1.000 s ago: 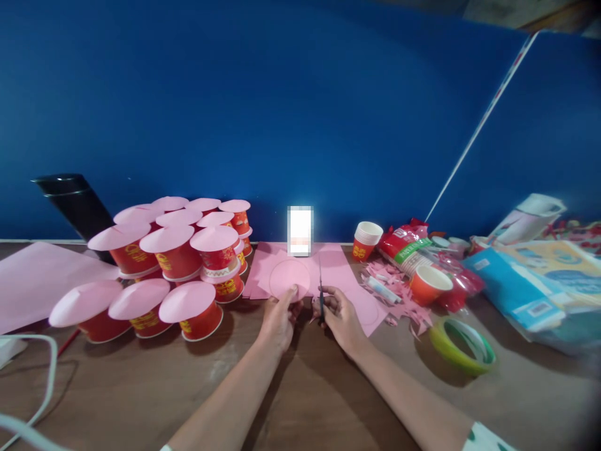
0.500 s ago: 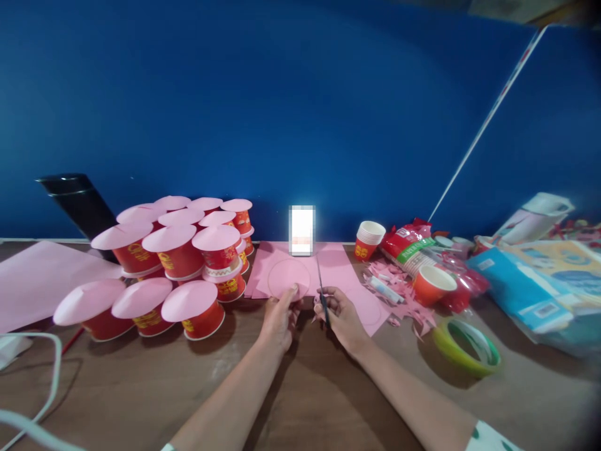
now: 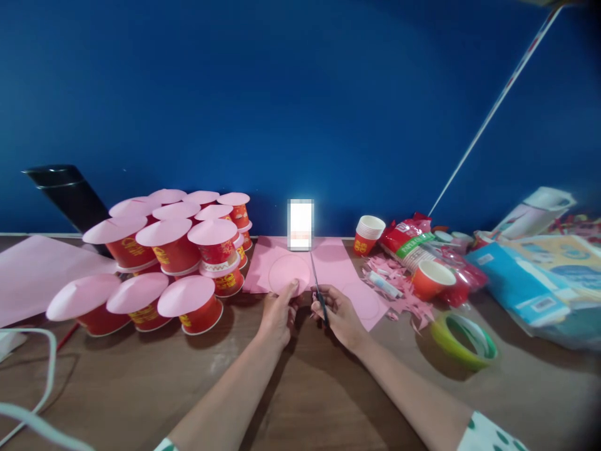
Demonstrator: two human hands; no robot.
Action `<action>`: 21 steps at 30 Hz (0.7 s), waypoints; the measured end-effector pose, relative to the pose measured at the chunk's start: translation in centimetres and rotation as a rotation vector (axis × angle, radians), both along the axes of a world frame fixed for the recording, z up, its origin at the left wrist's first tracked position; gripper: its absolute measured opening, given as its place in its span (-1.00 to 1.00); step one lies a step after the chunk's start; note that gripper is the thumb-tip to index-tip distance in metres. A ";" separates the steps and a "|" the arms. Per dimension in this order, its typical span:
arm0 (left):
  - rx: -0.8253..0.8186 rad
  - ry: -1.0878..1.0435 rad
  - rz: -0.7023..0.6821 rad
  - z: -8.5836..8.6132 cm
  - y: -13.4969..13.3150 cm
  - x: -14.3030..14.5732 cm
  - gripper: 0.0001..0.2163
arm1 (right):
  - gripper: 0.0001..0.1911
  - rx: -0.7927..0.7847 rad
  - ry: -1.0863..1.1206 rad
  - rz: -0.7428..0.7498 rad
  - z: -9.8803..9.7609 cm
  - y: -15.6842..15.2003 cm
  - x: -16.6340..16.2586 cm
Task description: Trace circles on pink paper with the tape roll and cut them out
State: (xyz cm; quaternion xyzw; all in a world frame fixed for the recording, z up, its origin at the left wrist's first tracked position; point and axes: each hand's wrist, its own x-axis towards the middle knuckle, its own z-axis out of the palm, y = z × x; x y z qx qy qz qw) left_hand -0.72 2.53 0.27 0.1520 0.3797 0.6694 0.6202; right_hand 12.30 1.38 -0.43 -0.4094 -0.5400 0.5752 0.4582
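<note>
A pink paper with a circle drawn on it is pinched in my left hand, the thumb on top near the circle's lower edge. My right hand grips a pair of scissors by the dark handles. The blades point away from me, along the paper's right side, just right of the circle. Other pink sheets lie flat underneath and behind. A second drawn circle shows on a pink sheet right of my right hand. Part of my left fingers is hidden under the paper.
Red paper cups topped with pink cones stand stacked at left. A phone leans at the back. To the right are nested cups, pink scraps, a tipped cup, a green tape roll and packages. White cable crosses front left.
The scissor blades have swung slightly to the left, closer to the drawn circle. Both hands keep their holds. The whole view has shifted a little.
</note>
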 end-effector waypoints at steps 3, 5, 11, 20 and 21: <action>0.029 0.017 -0.013 0.2 -0.1 0.1 -0.76 | -0.56 -0.014 -0.008 -0.001 -0.2 0.0 0.0; 0.039 0.020 -0.027 0.2 -0.2 0.2 -0.77 | -0.57 -0.008 -0.018 0.000 -0.3 0.0 0.0; 0.105 -0.001 -0.065 -0.1 -0.2 0.2 -0.80 | -0.59 -0.004 -0.022 0.001 -0.3 0.0 0.1; 0.072 0.010 -0.046 0.4 -0.5 0.3 -0.80 | -0.61 0.004 -0.003 0.000 -0.4 0.0 0.1; 0.072 0.006 -0.049 0.4 -0.5 0.3 -0.80 | -0.60 0.005 -0.003 -0.004 -0.4 0.0 0.1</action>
